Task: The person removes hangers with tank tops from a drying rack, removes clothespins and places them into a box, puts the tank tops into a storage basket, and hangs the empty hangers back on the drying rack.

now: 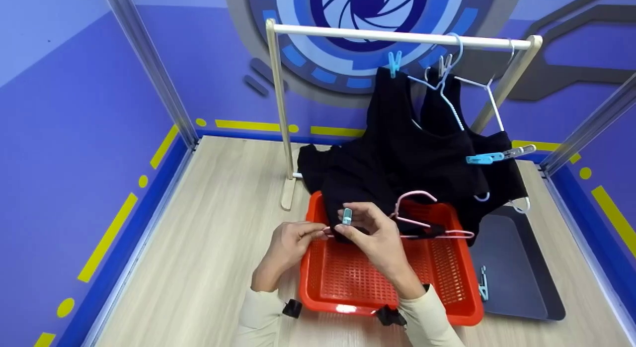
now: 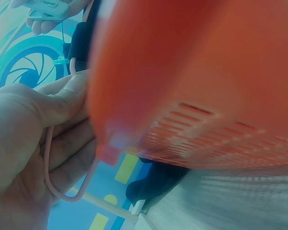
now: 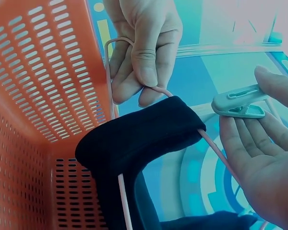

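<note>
Purple walls (image 1: 184,63) with yellow stripes (image 1: 108,237) and a big round picture (image 1: 367,4) stand around a pale wood surface (image 1: 208,227)

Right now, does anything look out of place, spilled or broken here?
Nothing looks spilled or broken. The two hung tops crowd the right end of the rack, which looks a bit lopsided. One loose clip lies in the tray, apart from the held clip in your right hand.

super bright red-orange plastic basket (image 1: 343,277), plain black cloth garment (image 3: 139,127), baby-pink thin hanger (image 3: 124,201), pale teal plastic clip (image 3: 234,102), dark grey rectangular tray (image 1: 516,267), purply-blue wall (image 1: 64,138) with yellow dashes (image 1: 108,237) and dots (image 1: 65,307)
</note>
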Motion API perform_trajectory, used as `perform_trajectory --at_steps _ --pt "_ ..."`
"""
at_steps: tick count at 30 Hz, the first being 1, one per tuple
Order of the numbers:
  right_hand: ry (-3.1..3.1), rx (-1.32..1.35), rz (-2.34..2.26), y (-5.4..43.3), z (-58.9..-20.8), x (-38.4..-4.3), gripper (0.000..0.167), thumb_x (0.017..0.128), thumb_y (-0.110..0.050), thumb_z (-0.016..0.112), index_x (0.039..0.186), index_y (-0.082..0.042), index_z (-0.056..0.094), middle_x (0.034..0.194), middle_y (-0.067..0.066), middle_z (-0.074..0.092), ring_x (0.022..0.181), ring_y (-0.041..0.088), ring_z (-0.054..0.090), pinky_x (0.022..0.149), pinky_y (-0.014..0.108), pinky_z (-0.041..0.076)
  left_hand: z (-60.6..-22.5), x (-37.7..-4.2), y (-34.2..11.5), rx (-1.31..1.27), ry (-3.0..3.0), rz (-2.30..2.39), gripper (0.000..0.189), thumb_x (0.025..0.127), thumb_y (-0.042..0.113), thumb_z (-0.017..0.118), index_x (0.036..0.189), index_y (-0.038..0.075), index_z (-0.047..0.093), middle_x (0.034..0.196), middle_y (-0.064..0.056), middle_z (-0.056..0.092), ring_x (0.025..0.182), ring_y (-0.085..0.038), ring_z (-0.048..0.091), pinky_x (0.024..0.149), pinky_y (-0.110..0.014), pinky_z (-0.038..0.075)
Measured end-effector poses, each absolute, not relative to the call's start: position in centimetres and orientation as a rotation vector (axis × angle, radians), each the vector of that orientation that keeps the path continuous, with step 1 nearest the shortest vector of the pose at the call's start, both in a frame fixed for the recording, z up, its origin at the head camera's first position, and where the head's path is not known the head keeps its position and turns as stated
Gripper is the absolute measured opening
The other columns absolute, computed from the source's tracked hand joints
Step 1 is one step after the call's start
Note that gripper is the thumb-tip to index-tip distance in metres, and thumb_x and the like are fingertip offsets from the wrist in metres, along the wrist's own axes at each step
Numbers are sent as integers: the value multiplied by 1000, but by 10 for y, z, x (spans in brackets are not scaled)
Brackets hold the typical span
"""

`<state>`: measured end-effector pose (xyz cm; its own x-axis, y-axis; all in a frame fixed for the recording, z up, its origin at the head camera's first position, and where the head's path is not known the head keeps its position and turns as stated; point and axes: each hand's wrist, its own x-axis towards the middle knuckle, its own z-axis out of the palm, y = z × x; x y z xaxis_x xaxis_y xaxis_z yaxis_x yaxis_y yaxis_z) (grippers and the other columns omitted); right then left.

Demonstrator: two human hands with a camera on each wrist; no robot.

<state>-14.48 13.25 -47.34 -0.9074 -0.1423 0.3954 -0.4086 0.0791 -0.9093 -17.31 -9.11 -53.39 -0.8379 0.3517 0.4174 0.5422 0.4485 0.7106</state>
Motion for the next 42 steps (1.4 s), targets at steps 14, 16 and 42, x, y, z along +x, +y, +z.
perform_trajectory --at_steps 14,16,42 --pt "-2112 490 1931 146 -471 -138 40 88 4 84 125 7 68 115 17 76 99 30 74 86 32 61 -534 -173 -91 -779 -2473 -1365 17 99 13 75 112 7 84 105 -2 81 97 -17 77 88 -40 60" --pt "-2108 485 1944 148 -471 -137 40 88 5 84 125 7 68 115 20 75 98 27 75 84 33 62 -534 -173 -91 -781 -2471 -1362 17 99 13 76 112 8 84 106 -2 81 98 -17 77 87 -39 60" --pt "-2052 423 1900 176 -476 -116 40 88 10 81 125 10 67 113 25 74 96 25 75 80 30 62 -536 -174 -91 -784 -2441 -1380 16 98 13 76 110 9 85 100 0 81 92 -16 77 86 -39 61"
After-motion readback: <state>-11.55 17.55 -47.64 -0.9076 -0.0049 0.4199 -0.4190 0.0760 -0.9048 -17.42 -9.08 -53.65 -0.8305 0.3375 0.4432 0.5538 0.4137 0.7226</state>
